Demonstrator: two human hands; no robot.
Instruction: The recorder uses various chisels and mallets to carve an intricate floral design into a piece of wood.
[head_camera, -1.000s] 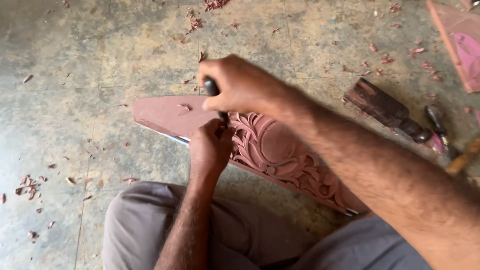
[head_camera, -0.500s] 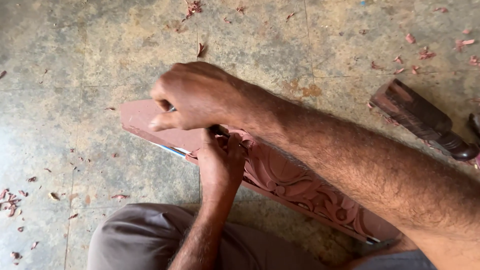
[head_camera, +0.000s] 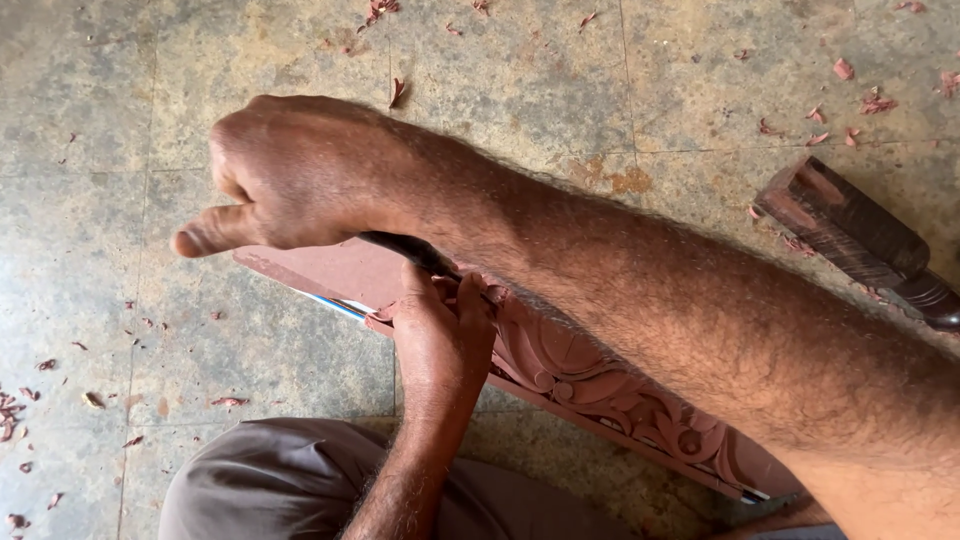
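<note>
A long reddish wooden board lies slanted on the stone floor, with leafy relief carving along its right part and a plain left end. My right hand is closed around the dark handle of a chisel, thumb sticking out to the left, and my forearm crosses over the board. From below, my left hand pinches the chisel's lower part against the edge of the carving. The blade tip is hidden under my fingers.
A dark wooden mallet lies on the floor at the right edge. Reddish wood chips are scattered over the mottled floor tiles. My knee in grey-brown trousers is at the bottom.
My right hand with the chisel handle has moved left and now sits over the plain end of the board. The view has come closer. My left hand stays at the carving's edge.
</note>
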